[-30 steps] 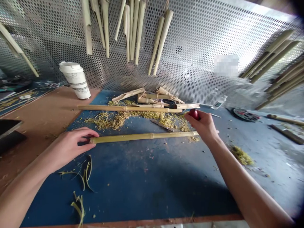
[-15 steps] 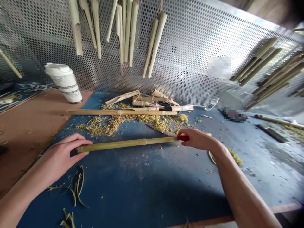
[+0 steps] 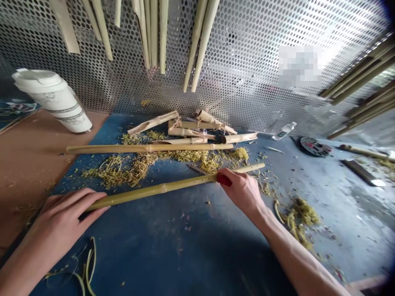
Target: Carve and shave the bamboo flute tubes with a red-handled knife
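A slender green bamboo tube with small holes along it lies aslant just above the blue tabletop, its right end higher in view. My left hand is closed round its left end, fingers on top and thumb below; that end is hidden. My right hand pinches the tube right of its middle, with a small red piece between fingers and bamboo; its material I cannot make out. Past this hand the tube's right end sticks out. A thin knife-like tool lies just behind the tube.
Behind lie a longer bamboo pole, cut bamboo pieces and yellow-green shavings. A white lidded cup stands back left. At right are a small bottle, a round dark object and a flat blade. Bamboo hangs on the perforated metal wall.
My right hand and the red piece have slid left along the tube, baring its right end. My left hand now covers the dark bit at the left end. The view has come nearer.
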Motion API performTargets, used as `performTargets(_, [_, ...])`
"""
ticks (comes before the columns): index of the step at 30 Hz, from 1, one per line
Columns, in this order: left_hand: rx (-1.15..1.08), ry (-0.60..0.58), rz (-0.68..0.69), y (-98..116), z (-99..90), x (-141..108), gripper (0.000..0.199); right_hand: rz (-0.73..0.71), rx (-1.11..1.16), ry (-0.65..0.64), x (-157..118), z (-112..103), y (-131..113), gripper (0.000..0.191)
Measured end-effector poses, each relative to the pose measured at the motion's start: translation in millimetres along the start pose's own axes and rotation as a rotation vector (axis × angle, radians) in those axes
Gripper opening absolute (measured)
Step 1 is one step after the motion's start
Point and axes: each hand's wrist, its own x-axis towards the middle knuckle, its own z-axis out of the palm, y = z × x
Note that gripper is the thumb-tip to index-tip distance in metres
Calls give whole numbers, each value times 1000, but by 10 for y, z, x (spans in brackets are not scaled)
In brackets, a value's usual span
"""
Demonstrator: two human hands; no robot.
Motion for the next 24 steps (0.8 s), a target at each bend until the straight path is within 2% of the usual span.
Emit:
performTargets(2, [-8, 5, -7, 130, -97, 121, 37, -27, -6, -19, -21, 76, -112, 33])
performTargets(4, [2, 4, 50, 231, -151, 210, 28, -76, -11, -50, -52, 142, -211, 36])
performTargets(7, [35, 14, 114, 316, -158, 273, 30, -177, -20, -102, -116, 212, -336, 47])
performTargets(11, [79, 14, 94, 383, -157, 287, 31, -285, -24, -143, -188, 243, -457, 65])
performTargets(17, [109, -17, 137, 424, -191, 304, 35, -350, -36, -124, -202, 252, -536, 57])
performTargets(24, [175, 97, 69, 444, -272, 252, 36, -596, -13, -122, -240, 274, -574, 54])
